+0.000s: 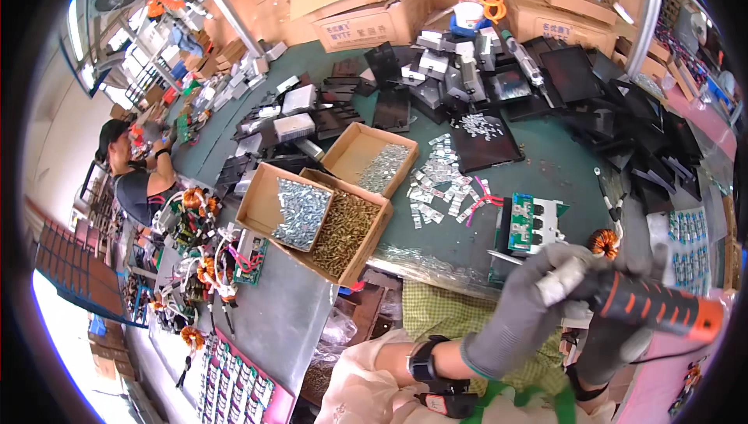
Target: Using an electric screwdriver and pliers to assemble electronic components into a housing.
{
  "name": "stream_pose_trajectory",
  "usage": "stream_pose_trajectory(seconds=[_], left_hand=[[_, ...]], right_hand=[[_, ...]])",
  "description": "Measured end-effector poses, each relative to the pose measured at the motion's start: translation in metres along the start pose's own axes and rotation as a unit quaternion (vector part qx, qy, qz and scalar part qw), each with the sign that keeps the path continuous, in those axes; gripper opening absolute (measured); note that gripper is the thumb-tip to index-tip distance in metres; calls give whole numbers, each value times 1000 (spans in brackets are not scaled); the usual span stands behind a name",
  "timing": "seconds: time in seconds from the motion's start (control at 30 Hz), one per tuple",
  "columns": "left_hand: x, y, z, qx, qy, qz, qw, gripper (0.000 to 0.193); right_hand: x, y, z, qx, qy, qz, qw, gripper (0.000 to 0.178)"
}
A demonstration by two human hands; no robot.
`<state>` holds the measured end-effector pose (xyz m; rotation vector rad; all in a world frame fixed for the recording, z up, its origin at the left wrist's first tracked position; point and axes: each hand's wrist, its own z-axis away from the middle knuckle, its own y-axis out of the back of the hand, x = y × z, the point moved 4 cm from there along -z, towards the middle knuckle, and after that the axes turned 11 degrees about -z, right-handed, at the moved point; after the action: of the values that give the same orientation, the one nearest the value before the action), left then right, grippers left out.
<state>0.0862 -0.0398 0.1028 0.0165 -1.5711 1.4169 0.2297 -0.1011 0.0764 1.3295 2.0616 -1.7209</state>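
A black and orange power screwdriver (662,307) lies slantwise in front of me, with white wrapping near its front end. My left hand (514,319), in a grey glove, is closed around that front part. Partly hidden behind the tool, my right hand (612,350), also gloved, grips its body from below. A thin metal shaft (505,256) points left beyond my left hand. Just past my hands stands a green circuit board (523,221) with a white-grey metal block, and pink wires (487,201) at its left. A copper-wound ring coil (604,243) is beside it.
Cardboard trays hold silver screws (300,210) and brass-coloured screws (343,233). Small metal strips (440,182) lie scattered on the green table. Black panels (576,73) and metal blocks pile up farther back. Another person (140,167) works at the left. Coils and boards (204,268) crowd the left bench.
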Motion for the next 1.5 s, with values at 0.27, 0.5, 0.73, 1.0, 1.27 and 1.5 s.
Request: stream_pose_trajectory(seconds=[0.27, 0.5, 0.73, 1.0, 1.27, 1.5], left_hand=[[13, 51, 16, -132, -131, -245, 952, 23], [2, 107, 14, 11, -130, -199, 971, 21], [-2, 116, 7, -6, -114, -130, 985, 21], [-14, 122, 9, 8, -66, -60, 996, 21], [-23, 119, 7, -23, -51, -10, 998, 21], [-29, 115, 4, -69, 25, 103, 992, 24]], right_hand=[[-44, -45, -71, -99, 172, -20, 980, 58], [-21, -44, -142, -382, -95, -170, 904, 47], [0, -49, -138, -348, -50, -105, 930, 40], [4, -58, -130, -331, -51, -52, 941, 43], [2, -57, -130, -321, -45, -35, 945, 46], [4, -57, -128, -317, -45, -24, 947, 49]])
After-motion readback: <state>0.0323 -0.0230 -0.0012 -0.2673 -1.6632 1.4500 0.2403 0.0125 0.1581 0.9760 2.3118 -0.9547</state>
